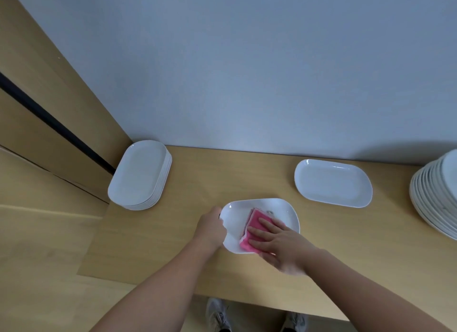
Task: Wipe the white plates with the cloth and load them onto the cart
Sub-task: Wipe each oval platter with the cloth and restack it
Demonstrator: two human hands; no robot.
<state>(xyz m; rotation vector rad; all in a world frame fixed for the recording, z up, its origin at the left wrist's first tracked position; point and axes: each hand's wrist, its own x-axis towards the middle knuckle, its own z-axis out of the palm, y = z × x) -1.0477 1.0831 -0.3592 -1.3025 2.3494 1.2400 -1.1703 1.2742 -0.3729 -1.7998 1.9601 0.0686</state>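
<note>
A white oval plate (279,209) lies on the wooden table (210,183) in front of me. My left hand (210,229) grips its left rim. A folded pink cloth (254,229) lies in the plate, and my right hand (279,242) presses flat on it with straight fingers. A single white plate (332,182) lies to the right near the wall. At the back left corner stands a stack of several white oval plates (139,175). A taller stack of white plates (435,195) stands at the right edge of the view.
A grey wall (247,71) runs along the table's far edge. Wooden panelling (49,133) with a dark gap stands on the left. My shoes (217,314) show below the table's near edge. No cart is in view.
</note>
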